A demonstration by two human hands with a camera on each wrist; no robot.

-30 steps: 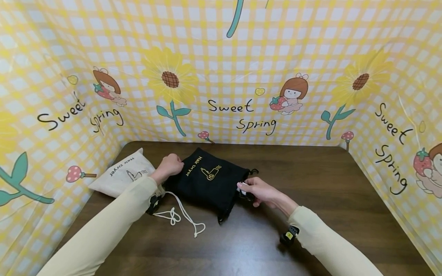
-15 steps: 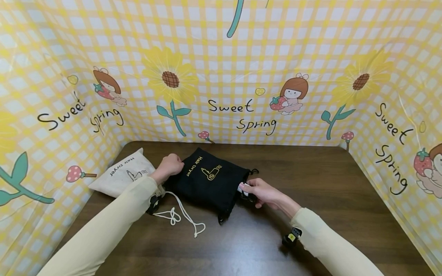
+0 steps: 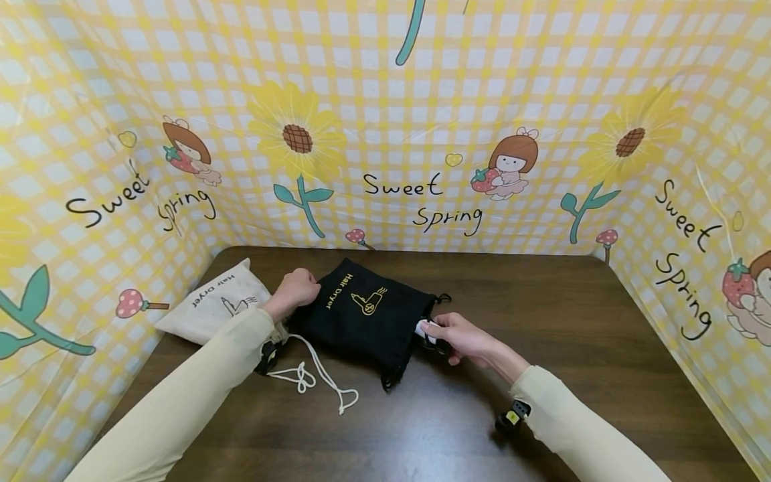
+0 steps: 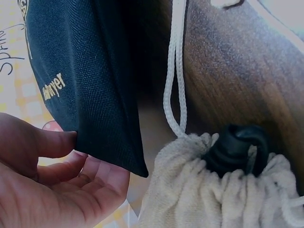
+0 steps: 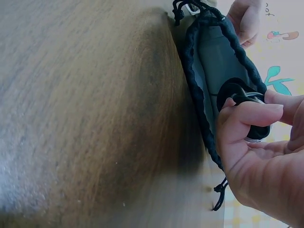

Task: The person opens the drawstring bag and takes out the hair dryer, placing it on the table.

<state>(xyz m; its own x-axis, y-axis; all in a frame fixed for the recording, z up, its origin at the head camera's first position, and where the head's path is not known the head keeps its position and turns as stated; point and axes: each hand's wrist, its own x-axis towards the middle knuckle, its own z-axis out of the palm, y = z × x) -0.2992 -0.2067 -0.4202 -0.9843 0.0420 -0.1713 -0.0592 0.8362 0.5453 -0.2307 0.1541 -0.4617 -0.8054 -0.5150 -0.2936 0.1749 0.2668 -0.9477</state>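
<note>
A black drawstring bag (image 3: 361,314) printed "Hair Dryer" lies at the table's centre-left, its open mouth facing right. My left hand (image 3: 295,291) pinches the bag's closed-end corner between thumb and fingers, plain in the left wrist view on the dark fabric (image 4: 95,85). At the mouth, my right hand (image 3: 464,335) grips the end of a hair dryer (image 3: 426,330), pale with a bundled black cord (image 5: 232,90). The right wrist view shows my fingers curled round that end, and a grey body reaching back inside the bag. Most of the dryer is hidden by the cloth.
Left of the black bag lies a cream drawstring bag (image 3: 207,298), with a black item (image 4: 232,149) poking from its gathered mouth. Its white cord (image 3: 319,365) trails over the wooden table (image 3: 421,428). A yellow checked cloth (image 3: 385,120) walls the back and sides.
My right hand has shifted slightly right and toward me, and a little more of the pale hair dryer end shows outside the bag. The left hand stays in place at the corner.
</note>
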